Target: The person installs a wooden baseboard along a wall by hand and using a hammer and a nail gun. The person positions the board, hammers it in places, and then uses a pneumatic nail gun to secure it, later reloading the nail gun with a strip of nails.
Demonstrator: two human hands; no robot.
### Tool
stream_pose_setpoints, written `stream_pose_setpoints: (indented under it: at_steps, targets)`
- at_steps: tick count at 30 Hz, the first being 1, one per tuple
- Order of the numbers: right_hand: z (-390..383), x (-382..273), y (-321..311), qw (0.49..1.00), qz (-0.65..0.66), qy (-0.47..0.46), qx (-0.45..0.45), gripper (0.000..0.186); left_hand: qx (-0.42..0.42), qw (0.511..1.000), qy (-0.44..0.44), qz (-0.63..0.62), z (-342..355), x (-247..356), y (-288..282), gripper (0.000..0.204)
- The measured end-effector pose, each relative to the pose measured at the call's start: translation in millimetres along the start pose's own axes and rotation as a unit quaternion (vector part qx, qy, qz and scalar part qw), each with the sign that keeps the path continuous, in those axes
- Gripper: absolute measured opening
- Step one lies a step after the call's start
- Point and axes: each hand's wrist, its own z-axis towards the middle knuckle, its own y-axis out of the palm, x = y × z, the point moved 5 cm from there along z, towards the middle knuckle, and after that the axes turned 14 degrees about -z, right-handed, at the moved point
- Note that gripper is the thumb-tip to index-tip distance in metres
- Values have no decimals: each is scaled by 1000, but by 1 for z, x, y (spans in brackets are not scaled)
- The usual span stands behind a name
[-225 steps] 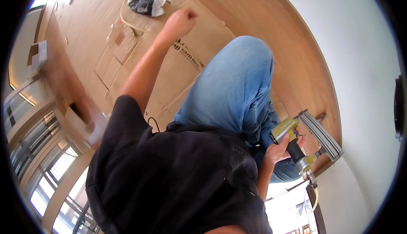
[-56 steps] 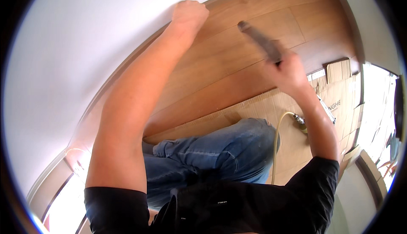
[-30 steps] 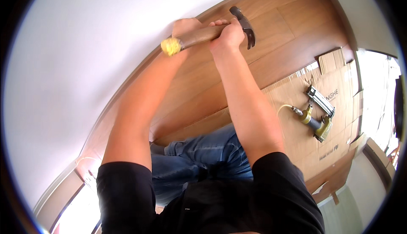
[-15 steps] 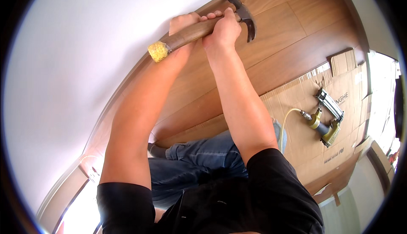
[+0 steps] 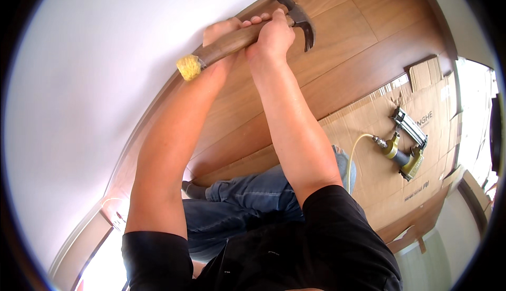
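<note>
My right hand (image 5: 271, 35) is closed on the wooden handle of a claw hammer (image 5: 226, 43), with its thumb along the top by the dark steel head (image 5: 303, 22) and a yellow wrapping (image 5: 188, 67) at the butt end. My left hand (image 5: 219, 29) is behind the handle against the skirting strip (image 5: 137, 125) where the white wall (image 5: 89, 75) meets the wooden floor (image 5: 337, 32). Its fingers are bent; whatever it grips is hidden by the hammer and hands.
To my right, an olive nail gun (image 5: 406, 154) with a yellow air hose (image 5: 358, 139) lies on cardboard sheets (image 5: 390, 191). My jeans-clad legs (image 5: 242, 191) are folded below my arms. A side wall (image 5: 453, 22) bounds the floor at the right, beside a bright opening (image 5: 474, 112).
The nail gun, held in my right hand earlier, now lies on the cardboard. The hammer has come to my left hand at the skirting and in the last second moved slightly up and left.
</note>
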Motion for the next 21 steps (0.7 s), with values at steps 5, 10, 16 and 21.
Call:
stream_pose_setpoints:
  at_steps: [5,10,16,21]
  targets:
    - [10,-3,-7,1000,-3,-1,20,17,24,997,-72,-27,-7,14,14,21]
    - [2,-6,-2,1000,-18,1,0,21,138,800,-254,-525,-21,37,22,16]
    - [2,-4,-4,1000,1,-14,16,18,206,664,-238,-678,-15,15,26,12]
    - [7,-5,-3,1000,1,-9,-2,18,144,781,-232,-562,-22,41,25,14]
